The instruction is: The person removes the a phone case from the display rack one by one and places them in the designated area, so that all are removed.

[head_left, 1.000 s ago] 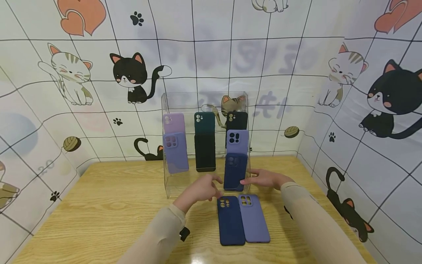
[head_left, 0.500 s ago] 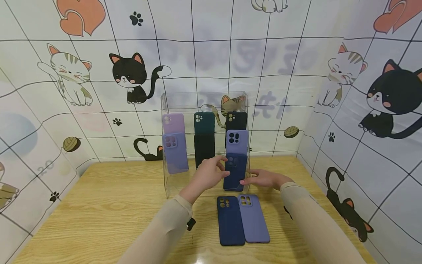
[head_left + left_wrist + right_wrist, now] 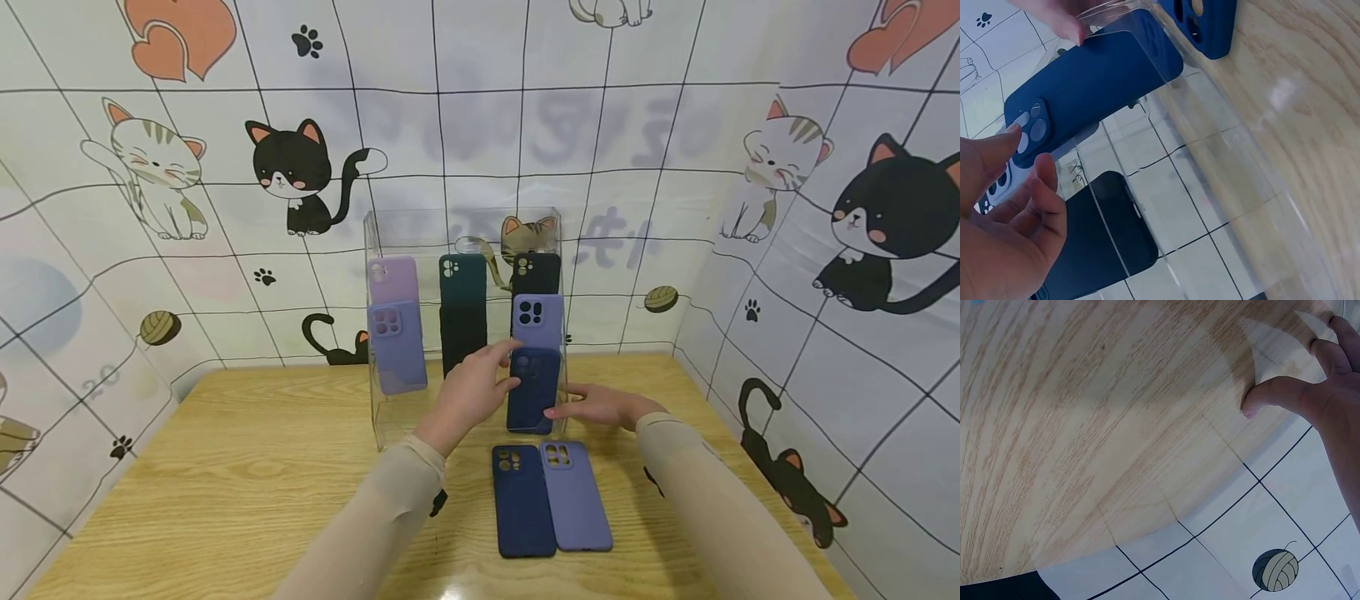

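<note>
A navy phone case [image 3: 535,392] leans upright in the lowest, front tier of a clear acrylic display stand [image 3: 375,423]. At its upper left corner is my left hand [image 3: 471,387], index fingertip right at the top edge and thumb beside the left edge. In the left wrist view, a fingertip overlaps the camera cutouts of the navy case [image 3: 1104,78], and other fingers are bent. My right hand [image 3: 600,406] holds the stand's right side, its thumb in front by the case's lower right edge. The right wrist view shows that thumb [image 3: 1279,394] and bent fingers.
A lavender case [image 3: 538,321] and a black case [image 3: 536,271] stand behind. The middle column has a dark green case [image 3: 462,279] and a black case [image 3: 462,329]; purple cases [image 3: 400,350] fill the left. Another navy case [image 3: 523,508] and purple case [image 3: 577,500] lie on the table.
My left hand has risen from beside the table's navy case to the upper left corner of the navy case in the stand. My right hand stays at the stand's side.
</note>
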Demonstrator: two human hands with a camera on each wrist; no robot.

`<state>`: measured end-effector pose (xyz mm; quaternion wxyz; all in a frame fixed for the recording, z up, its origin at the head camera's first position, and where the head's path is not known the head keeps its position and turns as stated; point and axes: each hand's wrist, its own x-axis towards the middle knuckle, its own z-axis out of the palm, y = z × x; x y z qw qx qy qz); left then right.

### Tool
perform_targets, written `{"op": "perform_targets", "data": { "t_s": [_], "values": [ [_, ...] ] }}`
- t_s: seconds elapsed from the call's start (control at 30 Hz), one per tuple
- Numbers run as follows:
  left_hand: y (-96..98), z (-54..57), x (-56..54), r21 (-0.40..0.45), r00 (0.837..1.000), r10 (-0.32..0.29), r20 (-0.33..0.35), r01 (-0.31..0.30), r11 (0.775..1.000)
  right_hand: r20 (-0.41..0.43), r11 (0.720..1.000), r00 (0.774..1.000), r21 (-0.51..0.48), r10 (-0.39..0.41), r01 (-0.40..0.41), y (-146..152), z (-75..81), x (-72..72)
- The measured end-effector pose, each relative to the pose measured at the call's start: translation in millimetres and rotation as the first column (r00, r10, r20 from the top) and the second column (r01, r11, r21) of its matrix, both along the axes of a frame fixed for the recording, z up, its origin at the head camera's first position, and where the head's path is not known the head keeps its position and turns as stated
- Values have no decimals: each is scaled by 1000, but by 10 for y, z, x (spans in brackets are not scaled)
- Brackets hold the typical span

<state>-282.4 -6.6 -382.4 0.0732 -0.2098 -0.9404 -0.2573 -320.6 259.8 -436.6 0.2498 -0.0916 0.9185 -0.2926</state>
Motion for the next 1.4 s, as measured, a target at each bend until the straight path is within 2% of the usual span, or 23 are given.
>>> {"op": "perform_targets", "data": {
  "t_s": [0.3,0.63,0.87,1.1,1.4],
  "values": [
    [5,-76,-28,0,1000,2,12,-2,1000,18,1000,1000,-9,-10,10,-6,-8,-20],
    [1,-192,-58,9,1000,5,-5,-5,1000,21,1000,1000,-11,-17,17,-10,3,-11],
    [-3,-254,-48,-43,991,13,-133,-19,999,18,1000,1000,-16,-13,13,-3,-23,-26],
    [-24,-286,-16,-58,977,-5,-212,-7,998,11,1000,1000,-15,-7,7,-13,-16,-39],
    [-26,-355,3,-51,974,-28,-227,17,999,17,1000,1000,-19,-5,5,-13,-6,-4]
  ]
}}
